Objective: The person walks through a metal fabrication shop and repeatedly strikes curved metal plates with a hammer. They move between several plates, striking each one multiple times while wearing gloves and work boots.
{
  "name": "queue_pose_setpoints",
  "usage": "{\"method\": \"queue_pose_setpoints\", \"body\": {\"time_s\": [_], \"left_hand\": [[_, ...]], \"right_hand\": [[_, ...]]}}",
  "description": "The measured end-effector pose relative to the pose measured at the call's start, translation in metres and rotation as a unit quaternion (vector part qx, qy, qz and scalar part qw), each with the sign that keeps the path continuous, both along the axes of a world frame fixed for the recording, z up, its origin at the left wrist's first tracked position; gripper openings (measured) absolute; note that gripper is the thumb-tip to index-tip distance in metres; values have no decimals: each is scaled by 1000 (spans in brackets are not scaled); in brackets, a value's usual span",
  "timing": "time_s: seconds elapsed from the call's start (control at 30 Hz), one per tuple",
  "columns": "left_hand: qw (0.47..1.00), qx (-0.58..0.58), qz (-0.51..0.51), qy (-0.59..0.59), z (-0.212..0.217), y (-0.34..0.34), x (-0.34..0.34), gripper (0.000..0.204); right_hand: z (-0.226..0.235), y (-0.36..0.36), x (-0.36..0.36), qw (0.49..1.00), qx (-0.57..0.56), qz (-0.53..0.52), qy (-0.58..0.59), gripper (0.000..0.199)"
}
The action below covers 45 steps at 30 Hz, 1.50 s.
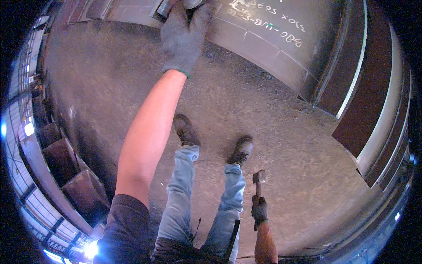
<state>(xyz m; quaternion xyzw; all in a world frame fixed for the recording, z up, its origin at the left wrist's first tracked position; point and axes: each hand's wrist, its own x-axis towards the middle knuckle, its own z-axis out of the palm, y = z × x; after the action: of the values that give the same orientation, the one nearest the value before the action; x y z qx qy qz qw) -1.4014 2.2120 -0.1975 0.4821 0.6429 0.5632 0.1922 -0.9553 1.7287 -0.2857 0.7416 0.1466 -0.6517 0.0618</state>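
Observation:
My left hand (184, 37), in a grey glove with a green cuff, reaches out to the top edge over the steel plate (263, 44). Its fingers look curled round something the picture's edge mostly cuts off. A dark metal piece (165, 8) and a shiny rounded metal part (192, 4) show beside and between the fingers. Low at the right, my right hand (260, 209), also in a dark glove, is closed round the handle of a hammer (259, 177). The hammer hangs over the floor with its head pointing away from me.
Chalk writing marks the plate. Long steel beams or flanges (365, 101) with exposed edges lie at the right. Brown steel sections (83, 189) stand at the left. Both my boots (241, 149) are on the rough concrete floor (105, 88). A bright light (91, 250) glares at lower left.

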Motion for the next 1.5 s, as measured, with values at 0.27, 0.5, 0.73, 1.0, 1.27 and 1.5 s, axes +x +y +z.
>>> {"method": "queue_pose_setpoints", "body": {"time_s": [0.27,0.5,0.73,1.0,1.27,1.5], "left_hand": [[999,-47,2,20,15,-1,6,42],[997,10,13,73,8,0,5,42],[998,6,9,61,6,-1,-4,40],[990,-95,23,105,41,-10,27,39],[966,-156,39,201,27,-6,-11,69],[957,-172,14,233,5,-8,-27,73]], "right_hand": [[19,63,-50,999,2,29,-37,43],[8,47,-48,997,3,62,-37,44],[-7,20,-42,995,2,100,-29,45],[-18,-8,-6,979,66,165,-99,44],[100,175,-109,912,282,292,-60,39],[236,397,-228,789,591,33,167,26]]}}
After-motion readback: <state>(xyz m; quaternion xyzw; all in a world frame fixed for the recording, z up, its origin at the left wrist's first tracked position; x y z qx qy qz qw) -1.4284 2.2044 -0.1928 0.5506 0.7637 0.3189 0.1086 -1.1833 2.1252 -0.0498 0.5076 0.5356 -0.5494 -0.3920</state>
